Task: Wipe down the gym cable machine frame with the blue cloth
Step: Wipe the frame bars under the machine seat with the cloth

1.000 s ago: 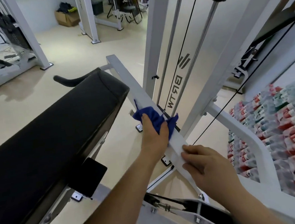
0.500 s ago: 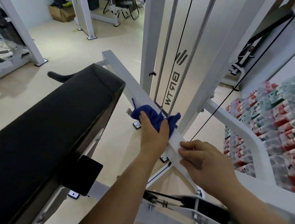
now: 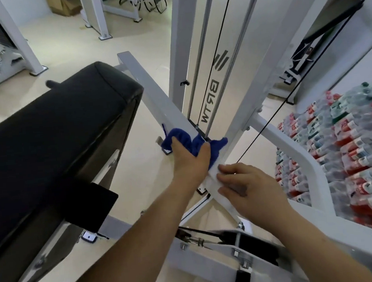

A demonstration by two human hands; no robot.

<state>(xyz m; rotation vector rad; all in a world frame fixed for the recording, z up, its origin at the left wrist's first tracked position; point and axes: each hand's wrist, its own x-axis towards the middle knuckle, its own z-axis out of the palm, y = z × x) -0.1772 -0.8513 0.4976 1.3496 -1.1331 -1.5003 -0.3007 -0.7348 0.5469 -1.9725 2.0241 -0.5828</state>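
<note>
- Step in hand: wiping the slanted white bar (image 3: 153, 92) of the frame, mid-length, beside the black pad (image 3: 56, 129).
- Left grip (image 3: 189, 160) clamps the cloth (image 3: 194, 140) round the bar, thumb on the near side, fingers over the top.
- Right grip (image 3: 249, 184) curls over the bar just below the cloth, probably steadying; thumb hidden.
- Next, likely: slide the cloth along the bar, wrap firm, clear of the cable (image 3: 215, 55) close behind.
</note>
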